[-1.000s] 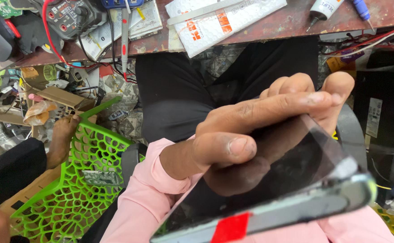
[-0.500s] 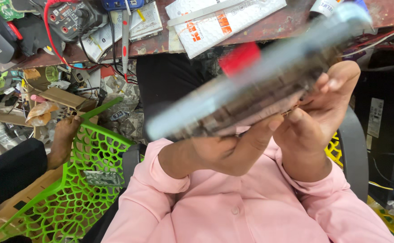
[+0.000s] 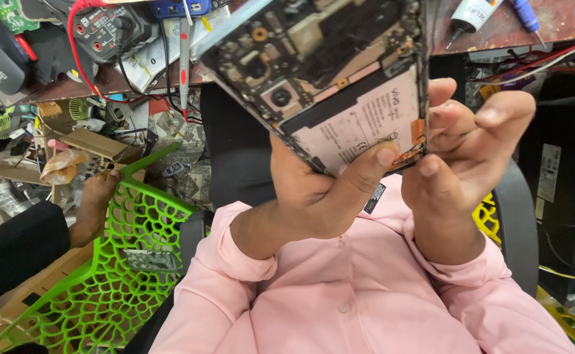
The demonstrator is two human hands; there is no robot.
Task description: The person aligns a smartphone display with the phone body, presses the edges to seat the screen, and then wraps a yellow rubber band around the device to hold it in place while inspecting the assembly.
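An opened phone (image 3: pixel 340 85) with its back cover off is held up in front of me, showing the circuit board, the camera module and a pale battery. My left hand (image 3: pixel 320 190) grips it from below, with the thumb pressed on the battery near the lower edge. My right hand (image 3: pixel 471 144) sits at the phone's lower right corner, its fingertips touching the edge by a small orange flex strip. Both my sleeves are pink.
A cluttered brown workbench (image 3: pixel 550 26) runs along the top with a multimeter (image 3: pixel 103 29), red leads, a probe (image 3: pixel 184 52) and a glue tube (image 3: pixel 471 13). At the left stand a green lattice chair (image 3: pixel 123 262) and another person's foot (image 3: pixel 94 203) with a dark trouser leg.
The phone has been turned over from its dark screen side to its open back and raised toward the bench. Both hands shifted their grip to its lower edge.
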